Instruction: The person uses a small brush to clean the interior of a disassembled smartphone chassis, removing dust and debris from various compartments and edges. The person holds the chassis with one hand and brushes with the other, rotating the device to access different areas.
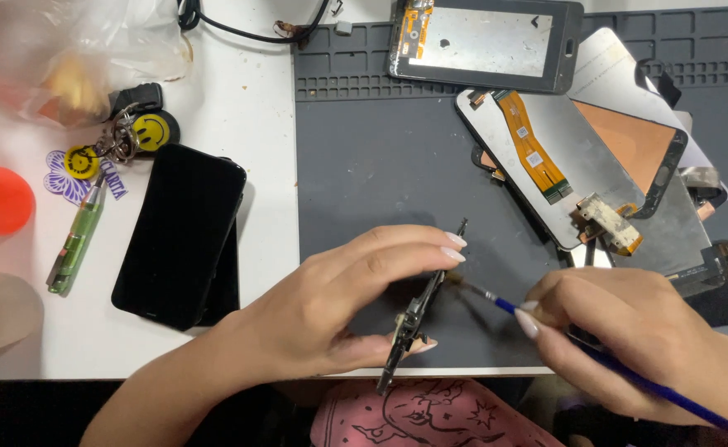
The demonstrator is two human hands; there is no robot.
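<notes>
My left hand pinches a thin dark circuit board on edge, thumb below and fingers on top, just above the grey work mat. My right hand grips a blue-handled fine brush. Its bristle tip touches the upper part of the board near my left fingertips.
Several phone screens with orange flex cables lie on the mat's far right, another screen frame at the top. A black phone lies on the white table beside a keyring with smiley charms and a green pen-like tool. Plastic bag at top left.
</notes>
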